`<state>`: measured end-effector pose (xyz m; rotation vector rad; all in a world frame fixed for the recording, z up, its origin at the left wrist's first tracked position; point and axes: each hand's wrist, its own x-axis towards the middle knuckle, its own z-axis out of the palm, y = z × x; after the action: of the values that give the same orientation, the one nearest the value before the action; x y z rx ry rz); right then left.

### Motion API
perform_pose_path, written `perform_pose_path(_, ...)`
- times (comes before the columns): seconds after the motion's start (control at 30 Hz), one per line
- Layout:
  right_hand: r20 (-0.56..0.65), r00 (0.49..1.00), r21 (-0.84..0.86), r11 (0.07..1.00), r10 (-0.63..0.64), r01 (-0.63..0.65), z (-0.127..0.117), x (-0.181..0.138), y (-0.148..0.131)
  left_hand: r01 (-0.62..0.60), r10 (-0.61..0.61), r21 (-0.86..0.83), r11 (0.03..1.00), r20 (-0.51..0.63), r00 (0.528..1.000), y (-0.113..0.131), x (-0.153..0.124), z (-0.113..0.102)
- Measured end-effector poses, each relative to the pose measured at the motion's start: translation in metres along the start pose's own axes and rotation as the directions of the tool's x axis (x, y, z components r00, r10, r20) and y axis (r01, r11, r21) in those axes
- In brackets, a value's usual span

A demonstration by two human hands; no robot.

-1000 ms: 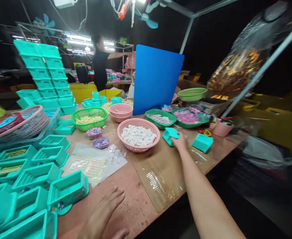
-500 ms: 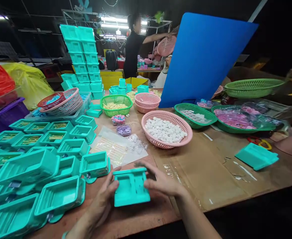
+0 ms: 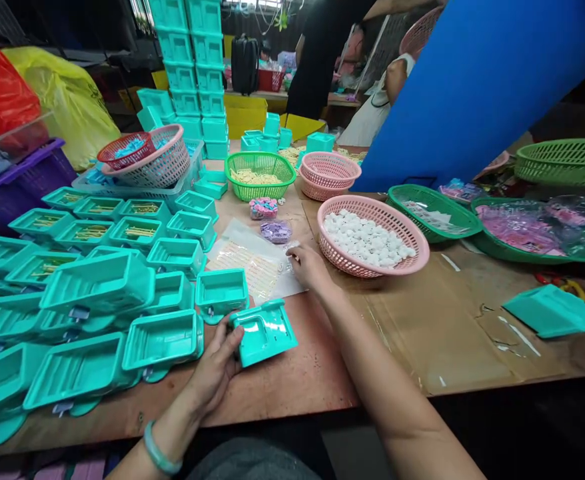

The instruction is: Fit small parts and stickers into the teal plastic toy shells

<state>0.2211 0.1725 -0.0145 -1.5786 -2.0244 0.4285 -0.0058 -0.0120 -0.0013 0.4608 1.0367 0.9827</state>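
My left hand [image 3: 217, 360] is closed on the left edge of a teal plastic box [image 3: 266, 335], thumb on top. The box is tilted, and its recessed face with cut-outs is turned up. Farther forward, my right hand [image 3: 310, 267] reaches to the right edge of a white sheet [image 3: 237, 240]. Its fingers are bent together over small clear plastic pieces there; what they pinch is hidden. Strips with printed marks [image 3: 252, 267] lie on that sheet. Just beyond are a purple packet [image 3: 275, 232] and a pink-and-blue packet [image 3: 263, 208].
Rows of teal boxes [image 3: 162, 340] fill the left side, some holding gold-coloured sticks. A pink basket [image 3: 420, 257] of white pieces stands right of my right hand. A blue board [image 3: 472, 100] leans behind. Another teal piece [image 3: 555, 310] lies far right. A person [image 3: 317, 60] stands at the back.
My right hand has let go of the teal box and moved forward to the clear pieces. The box stays in my left hand, now turned at a different tilt. The view has shifted.
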Motion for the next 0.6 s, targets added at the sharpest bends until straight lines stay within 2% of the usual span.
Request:
perform_pose_path(0.2, -0.081, 0.996, -0.105, 0.994, -0.025, 0.017, -0.007, 0.026, 0.000, 0.002, -0.002, -0.043, 0.999, -0.010, 1.000, -0.005, -0.002, -0.003)
perform_pose_path(0.33, -0.097, 0.994, -0.176, 0.984, -0.055, 0.038, -0.006, 0.057, -0.006, -0.082, 0.082, 0.016, 0.997, -0.004, 0.997, -0.015, 0.000, -0.003)
perform_pose_path(0.4, -0.082, 0.995, -0.207, 0.977, -0.059, 0.041, -0.001, 0.076, -0.011, -0.140, 0.143, 0.100, 0.985, -0.021, 0.990, -0.020, 0.001, -0.006)
perform_pose_path(0.5, -0.036, 0.998, -0.240, 0.970, -0.053, 0.043, 0.010, 0.102, -0.019, -0.197, 0.234, 0.268, 0.943, -0.116, 0.965, -0.023, -0.003, -0.013)
perform_pose_path(0.57, 0.001, 0.999, -0.247, 0.968, -0.041, 0.040, 0.016, 0.113, -0.022, -0.203, 0.294, 0.453, 0.868, -0.141, 0.945, -0.019, -0.012, -0.017)
perform_pose_path(0.6, 0.017, 0.999, -0.248, 0.968, -0.034, 0.037, 0.019, 0.116, -0.023, -0.198, 0.329, 0.569, 0.798, -0.137, 0.934, -0.016, -0.017, -0.018)
